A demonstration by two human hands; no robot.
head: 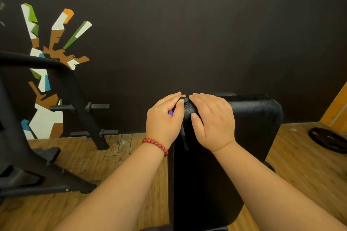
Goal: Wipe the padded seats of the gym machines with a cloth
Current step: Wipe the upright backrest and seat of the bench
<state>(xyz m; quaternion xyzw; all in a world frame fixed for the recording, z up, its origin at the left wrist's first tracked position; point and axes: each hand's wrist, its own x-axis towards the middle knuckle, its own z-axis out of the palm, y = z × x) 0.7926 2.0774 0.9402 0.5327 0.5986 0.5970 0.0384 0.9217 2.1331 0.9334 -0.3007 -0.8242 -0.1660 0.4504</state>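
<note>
A black padded bench seat (244, 137) runs away from me toward the dark wall. At its far left corner both hands meet over a small black leather-like thing (189, 110) with a strap hanging down. My left hand (165, 120), with a red bead bracelet at the wrist, curls its fingers round the thing's left side; a bit of purple (170, 112) shows under the fingers. My right hand (214, 122) lies over its right side with the thumb pressed against it. No cloth can be made out for certain.
A black weight rack (80, 107) with pegs stands at the left on the wooden floor (112, 165). A black weight plate (328, 139) lies on the floor at the right. A dark wall with a coloured mural (50, 58) is close behind the bench.
</note>
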